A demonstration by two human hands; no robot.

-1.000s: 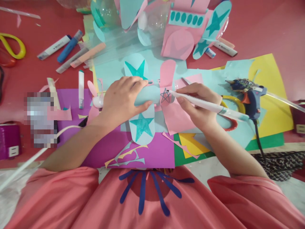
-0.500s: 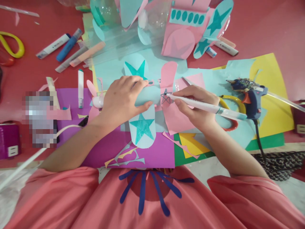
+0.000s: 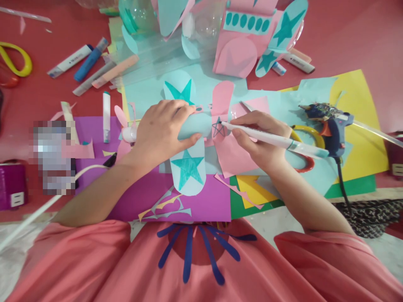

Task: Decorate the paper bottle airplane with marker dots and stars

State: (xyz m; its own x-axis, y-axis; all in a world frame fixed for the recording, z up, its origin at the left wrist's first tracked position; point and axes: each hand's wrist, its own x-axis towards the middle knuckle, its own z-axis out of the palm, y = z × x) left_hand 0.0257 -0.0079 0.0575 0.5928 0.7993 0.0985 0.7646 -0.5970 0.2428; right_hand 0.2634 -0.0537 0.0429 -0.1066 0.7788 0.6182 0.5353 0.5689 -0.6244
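A paper-covered bottle craft (image 3: pixel 195 126) lies across the middle, with light blue wings bearing teal stars. My left hand (image 3: pixel 166 130) is wrapped over its blue body, thumb below and fingers above. Near the craft's right end is a pink paper strip (image 3: pixel 223 98) with a small outlined star. My right hand (image 3: pixel 262 136) grips a white marker (image 3: pixel 267 136), its tip at the upper right of that star. Under the marker hand lies a pink paper sheet (image 3: pixel 233 161).
Scissors (image 3: pixel 305 164) and a blue glue gun (image 3: pixel 335 134) with a cord lie at right. Several markers (image 3: pixel 91 58) are at upper left. Another decorated bottle craft (image 3: pixel 245 25) stands at the back. Paper scraps (image 3: pixel 170 205) lie on the purple sheet (image 3: pixel 214 197).
My right hand and the marker have shifted slightly right, and the tip has moved a little across the star. My left hand and the craft look unmoved.
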